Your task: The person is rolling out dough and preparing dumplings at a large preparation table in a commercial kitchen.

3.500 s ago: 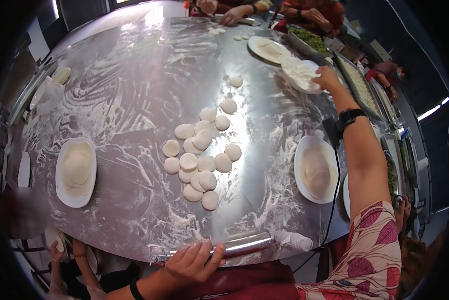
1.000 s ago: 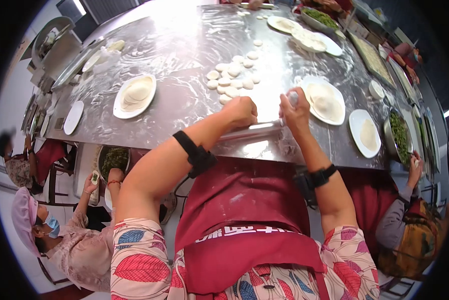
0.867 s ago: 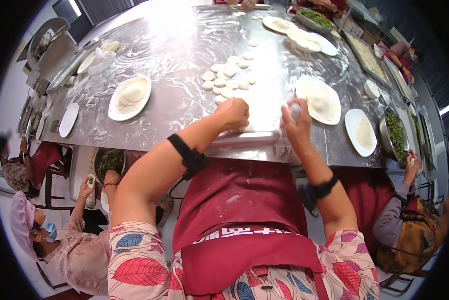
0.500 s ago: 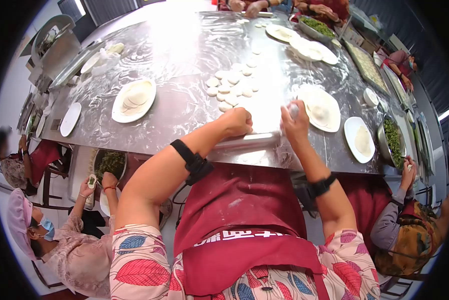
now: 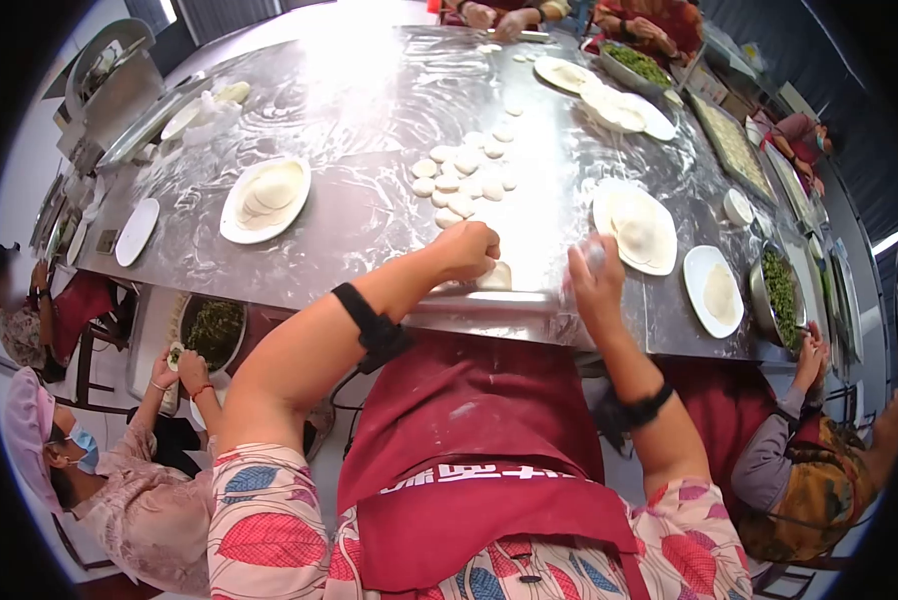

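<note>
At the near edge of the steel table (image 5: 359, 240), my left hand (image 5: 464, 252) is closed, its fingertips at the edge of a flat piece of dough (image 5: 497, 277). My right hand (image 5: 597, 285) is wrapped round a pale, rounded thing, blurred by motion; its kind does not show. This hand is held to the right of the dough piece. Beyond my left hand lie several small dough discs (image 5: 466, 160). To the right of my right hand stands a white plate (image 5: 659, 262) with a stack of thin dough wrappers (image 5: 637, 233).
Another plate of wrappers (image 5: 269, 200) stands to the left, and a further white plate (image 5: 714, 325) at the right. Bowls of chopped green filling (image 5: 784, 290) are at both sides. Co-workers sit left and right (image 5: 119, 470); other people's hands (image 5: 509, 22) are across the table.
A flat dough piece now shows by my left fingertips, where none was visible before. My right hand has dropped slightly toward the near edge. The left co-worker's hands have come together.
</note>
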Tool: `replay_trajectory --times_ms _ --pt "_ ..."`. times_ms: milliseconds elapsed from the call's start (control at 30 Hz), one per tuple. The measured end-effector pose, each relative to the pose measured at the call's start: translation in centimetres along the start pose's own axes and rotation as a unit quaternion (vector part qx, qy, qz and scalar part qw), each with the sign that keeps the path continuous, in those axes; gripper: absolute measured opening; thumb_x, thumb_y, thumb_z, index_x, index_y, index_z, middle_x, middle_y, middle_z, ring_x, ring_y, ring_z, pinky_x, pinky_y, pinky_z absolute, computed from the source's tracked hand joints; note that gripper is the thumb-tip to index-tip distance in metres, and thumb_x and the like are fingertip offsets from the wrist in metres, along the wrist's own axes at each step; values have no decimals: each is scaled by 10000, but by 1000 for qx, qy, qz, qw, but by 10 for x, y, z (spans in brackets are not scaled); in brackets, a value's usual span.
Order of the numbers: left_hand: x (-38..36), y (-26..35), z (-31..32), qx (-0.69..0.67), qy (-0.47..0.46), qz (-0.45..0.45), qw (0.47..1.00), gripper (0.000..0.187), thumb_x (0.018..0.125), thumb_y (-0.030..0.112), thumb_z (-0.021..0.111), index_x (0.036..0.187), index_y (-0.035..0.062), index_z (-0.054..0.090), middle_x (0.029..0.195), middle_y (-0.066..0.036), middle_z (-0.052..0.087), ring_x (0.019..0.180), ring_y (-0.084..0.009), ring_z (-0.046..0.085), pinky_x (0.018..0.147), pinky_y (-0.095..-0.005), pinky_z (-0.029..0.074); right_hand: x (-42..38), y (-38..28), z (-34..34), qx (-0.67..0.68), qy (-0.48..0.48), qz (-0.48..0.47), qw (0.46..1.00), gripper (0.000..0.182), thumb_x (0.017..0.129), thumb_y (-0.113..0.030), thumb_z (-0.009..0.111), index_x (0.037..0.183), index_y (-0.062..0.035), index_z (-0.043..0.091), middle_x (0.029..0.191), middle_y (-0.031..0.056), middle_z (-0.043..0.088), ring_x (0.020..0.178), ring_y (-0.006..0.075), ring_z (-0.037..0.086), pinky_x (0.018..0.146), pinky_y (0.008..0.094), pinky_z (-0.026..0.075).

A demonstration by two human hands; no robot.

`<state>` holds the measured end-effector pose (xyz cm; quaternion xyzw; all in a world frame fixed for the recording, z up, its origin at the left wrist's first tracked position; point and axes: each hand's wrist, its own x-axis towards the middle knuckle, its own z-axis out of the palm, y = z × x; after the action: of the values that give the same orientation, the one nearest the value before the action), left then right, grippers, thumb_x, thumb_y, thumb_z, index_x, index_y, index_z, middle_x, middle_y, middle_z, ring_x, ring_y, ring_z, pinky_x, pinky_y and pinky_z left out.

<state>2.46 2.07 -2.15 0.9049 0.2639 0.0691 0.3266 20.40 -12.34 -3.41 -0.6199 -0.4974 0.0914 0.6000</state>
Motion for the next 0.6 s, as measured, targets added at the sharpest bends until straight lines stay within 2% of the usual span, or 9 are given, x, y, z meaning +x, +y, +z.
replay_trajectory --times_ms 67,133,167,233,267,333,400,500,600 --pt "-5 -2 -2 -95 -22 -44 994 168 741 56 610 890 -11 649 780 -145 666 768 -231 647 702 -345 500 -23 -7 -10 89 -19 32 995 192 833 -35 627 925 -53 459 595 54 534 475 120 533 424 277 415" --pt "-7 -4 3 -226 -87 -106 964 174 745 58 602 899 -11 644 762 -136 664 751 -224 645 692 -341 498 -9 -3 -3 47 -3 16 999 188 834 -38 623 929 -56 463 602 51 535 470 116 529 424 280 418" --pt "-4 -3 3 -83 -34 -33 995 163 758 92 619 876 -16 649 755 -149 660 724 -228 646 676 -345 495 6 3 4 34 -13 44 998 194 826 -49 627 930 -56 464 609 63 531 471 146 526 441 297 425" --pt "-2 4 2 -2 11 -37 999 170 764 121 635 861 -17 655 761 -164 658 715 -241 646 667 -351 492 39 35 28 -91 42 -56 993 218 803 -71 639 941 -54 470 610 123 512 498 265 522 481 364 412" --pt "3 9 2 38 34 -34 998 176 767 135 643 854 -17 657 764 -172 658 711 -248 646 663 -353 491 47 27 34 -43 22 -23 999 211 805 -75 638 939 -56 475 615 146 513 499 306 509 488 387 410" --pt "12 10 1 8 2 -26 1000 193 765 166 665 843 -11 667 789 -193 657 726 -277 642 665 -364 489 45 16 32 -62 24 -40 997 209 805 -70 636 935 -54 473 619 147 519 504 313 519 492 391 412" --pt "6 13 -2 -6 -30 -15 999 195 763 170 669 843 -9 669 781 -190 657 716 -280 637 664 -364 487 24 21 17 -77 30 -66 994 201 816 -69 637 922 -44 469 579 113 525 501 246 555 476 354 420" --pt "3 0 2 -58 -2 -45 997 179 757 138 665 837 -21 642 703 -129 643 640 -193 610 627 -344 484 -23 -15 -11 27 -12 40 999 175 843 -77 627 892 -29 466 597 83 551 510 149 574 466 287 439" --pt "-4 3 -2 -115 -91 -62 987 164 778 126 643 844 -24 633 705 -116 645 662 -175 610 623 -335 478 -13 -13 -7 21 -15 43 999 175 832 -66 626 890 -34 464 598 95 545 512 177 576 472 303 438"
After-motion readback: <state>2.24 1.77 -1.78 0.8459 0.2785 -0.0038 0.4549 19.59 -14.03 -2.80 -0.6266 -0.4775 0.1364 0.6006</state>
